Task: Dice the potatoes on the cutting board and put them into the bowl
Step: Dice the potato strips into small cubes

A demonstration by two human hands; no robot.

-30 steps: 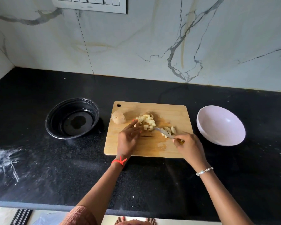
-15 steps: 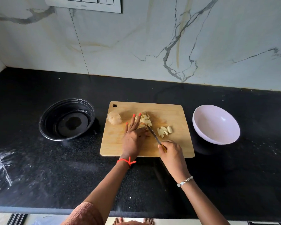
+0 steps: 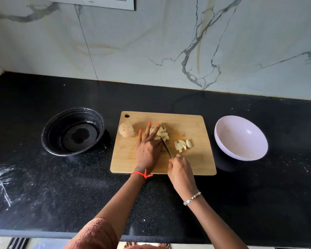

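While flat, left fingers (image 3: 148, 132) (against dice (image 3: 163, 135))

One cutting board (image 3: 196, 159), one knife (image 3: 166, 147), one whole potato (image 3: 126, 130), one black bowl (image 3: 49, 131), one pale bowl (image 3: 241, 141), two hands (image 3: 147, 151) (image 3: 180, 169)

The left wrist wears a red thread (image 3: 141, 174) (knotted), the right a silver bracelet (image 3: 192, 198); nails (image 3: 149, 123) painted orange.

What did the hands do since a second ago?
The left hand straightened its fingers and laid them against the diced pile. The right hand, holding the knife, slid left, so the blade left the slices and now meets the pile. The whole potato, board, black bowl and pink bowl stayed put.
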